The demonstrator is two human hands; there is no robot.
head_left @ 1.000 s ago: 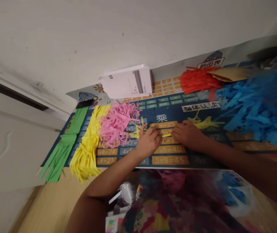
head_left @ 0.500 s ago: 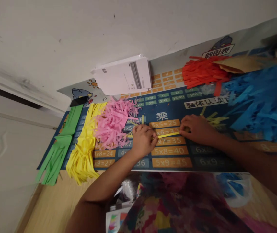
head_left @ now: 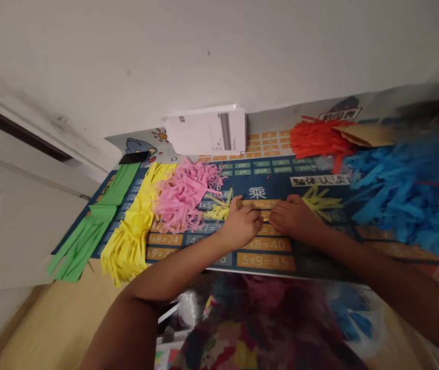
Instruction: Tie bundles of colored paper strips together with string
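Both of my hands rest low over the printed mat, a short way apart. My left hand (head_left: 242,223) is closed on a yellow paper strip (head_left: 266,216), with the fingers hiding most of it. My right hand (head_left: 292,218) pinches the strip from the other side, so only a short piece shows between them. Yellow fringe (head_left: 216,211) spreads out left of my left hand. More yellow fringe (head_left: 321,204) fans out behind my right hand. Whether these ends join the strip under my hands is hidden.
Pink shredded paper (head_left: 183,198), a yellow fringed bundle (head_left: 130,231) and a green one (head_left: 101,210) lie leftward. A white box (head_left: 204,131) leans on the wall near a black phone (head_left: 136,157). Red fringe (head_left: 319,137) and blue fringe (head_left: 400,195) lie to the right.
My hands have come closer together, my right hand moving left, and less of the yellow strip shows between them. The camera view has shifted slightly.
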